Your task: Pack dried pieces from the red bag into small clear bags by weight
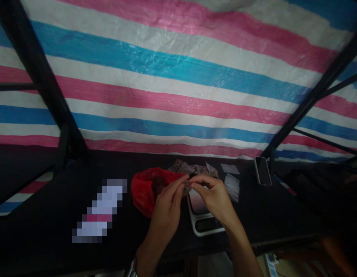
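Between my two hands is a small clear plastic bag [186, 187], pinched near its top by the fingertips of both. My left hand [169, 198] grips it from the left, and my right hand [213, 195] from the right. What the bag contains is too small and dark to make out. Below my right hand lies a silver kitchen scale [208, 229], its platform partly covered by the hand. To the left of my left hand, a red plastic bag [141, 194] stands open with dark brown stuff [158, 186] inside.
Behind my hands lie several filled clear bags [182, 167]. Flat clear bags [232, 187] are stacked right of the scale. A phone [263, 171] rests by the right metal post [299, 98]. A pixelated item [100, 211] lies left on the black table [51, 227]. Striped sheeting [178, 73] hangs behind.
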Tool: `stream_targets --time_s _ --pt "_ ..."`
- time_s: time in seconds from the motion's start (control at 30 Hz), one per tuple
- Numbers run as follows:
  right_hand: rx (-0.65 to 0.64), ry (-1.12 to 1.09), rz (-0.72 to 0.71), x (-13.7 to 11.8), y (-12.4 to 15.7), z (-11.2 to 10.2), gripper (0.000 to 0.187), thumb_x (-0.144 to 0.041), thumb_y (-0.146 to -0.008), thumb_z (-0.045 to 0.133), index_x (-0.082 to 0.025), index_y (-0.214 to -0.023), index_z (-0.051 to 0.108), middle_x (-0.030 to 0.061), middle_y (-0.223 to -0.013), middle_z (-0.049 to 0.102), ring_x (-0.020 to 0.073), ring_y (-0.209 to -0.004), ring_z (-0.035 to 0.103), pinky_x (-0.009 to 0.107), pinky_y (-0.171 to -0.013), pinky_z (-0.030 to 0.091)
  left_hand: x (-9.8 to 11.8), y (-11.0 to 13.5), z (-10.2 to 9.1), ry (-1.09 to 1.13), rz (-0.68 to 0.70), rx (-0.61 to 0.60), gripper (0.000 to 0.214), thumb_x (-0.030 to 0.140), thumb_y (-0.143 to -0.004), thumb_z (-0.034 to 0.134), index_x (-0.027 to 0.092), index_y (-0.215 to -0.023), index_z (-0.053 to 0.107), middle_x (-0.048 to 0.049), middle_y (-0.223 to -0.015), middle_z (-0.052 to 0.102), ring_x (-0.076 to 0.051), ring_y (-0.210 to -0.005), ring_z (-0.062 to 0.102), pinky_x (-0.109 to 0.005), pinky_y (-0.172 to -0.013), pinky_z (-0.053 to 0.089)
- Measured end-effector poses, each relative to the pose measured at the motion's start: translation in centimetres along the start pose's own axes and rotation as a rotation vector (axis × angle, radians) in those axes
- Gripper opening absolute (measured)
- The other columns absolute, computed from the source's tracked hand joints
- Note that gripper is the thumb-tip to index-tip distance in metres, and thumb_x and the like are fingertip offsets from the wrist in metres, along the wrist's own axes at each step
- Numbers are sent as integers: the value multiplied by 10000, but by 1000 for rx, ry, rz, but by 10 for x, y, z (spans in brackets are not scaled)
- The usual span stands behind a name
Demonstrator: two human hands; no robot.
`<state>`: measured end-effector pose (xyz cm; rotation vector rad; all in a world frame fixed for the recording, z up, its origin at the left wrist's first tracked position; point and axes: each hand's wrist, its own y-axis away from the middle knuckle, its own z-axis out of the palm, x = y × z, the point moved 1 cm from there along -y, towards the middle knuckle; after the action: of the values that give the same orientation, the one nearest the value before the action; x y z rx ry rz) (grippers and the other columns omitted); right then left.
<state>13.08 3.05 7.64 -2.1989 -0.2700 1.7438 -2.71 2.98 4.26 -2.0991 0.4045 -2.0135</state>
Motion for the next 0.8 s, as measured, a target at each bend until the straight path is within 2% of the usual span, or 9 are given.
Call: stream_targets --time_s 0.07,0.2,0.3,0.43,0.53,0.63,0.7,0.8 --pt "57 -7 -24 0 2 -6 76 -307 -794 787 -252 -797 837 20 -826 805 201 -803 711 320 -780 554 0 1 8 9 20 -47 412 444 -1014 536 257 -1292 776 -64 -1379 766 -262 -1336 687 -444 -1195 501" --pt "120 16 -3 1 4 -24 120 -357 -777 808 -257 -823 855 38 -860 826 227 -834 736 345 -790 573 0 3 19 -23 34 -8 394 446 -1021 529 263 -1235 804 -65 -1338 787 -266 -1282 719 -445 -1171 522" --pt "169 106 58 13 5 -42 202 -402 -808 780 -234 -889 856 59 -910 842 245 -869 759 366 -822 589 -1 3 22 -50 53 19 405 446 -1035 519 257 -1288 772 -68 -1383 763 -257 -1323 690 -437 -1185 502" --pt "247 273 131 44 5 -60 218 -389 -812 723 -209 -854 838 89 -887 845 273 -844 773 403 -817 591 -7 -1 14 -67 6 149 452 498 -1049 474 205 -1239 761 -110 -1284 795 -261 -1214 734 -434 -1129 534" --pt "282 345 141 63 4 -62 193 -349 -788 713 -212 -830 841 106 -881 841 298 -857 768 451 -871 570 -13 -1 4 -115 0 156 451 523 -1039 473 193 -1140 764 -116 -1160 807 -261 -1095 752 -414 -1045 566" --pt "358 395 120 72 2 -66 232 -393 -796 720 -211 -860 849 132 -959 837 313 -938 751 463 -941 545 -18 2 -2 -154 22 141 432 514 -1042 459 201 -1061 755 -100 -1058 798 -246 -984 750 -377 -930 588" --pt "433 413 116 75 2 -72 312 -467 -832 694 -204 -896 849 146 -994 833 313 -952 736 441 -917 545 -20 6 -3 -172 45 133 409 494 -1047 452 209 -1013 744 -81 -986 786 -233 -935 742 -354 -886 588" --pt "553 427 153 81 5 -85 479 -572 -883 601 -174 -983 848 147 -947 825 283 -807 712 379 -744 537 -22 13 -2 -194 86 101 376 459 -1050 455 220 -969 734 -60 -936 771 -217 -921 736 -317 -858 583"
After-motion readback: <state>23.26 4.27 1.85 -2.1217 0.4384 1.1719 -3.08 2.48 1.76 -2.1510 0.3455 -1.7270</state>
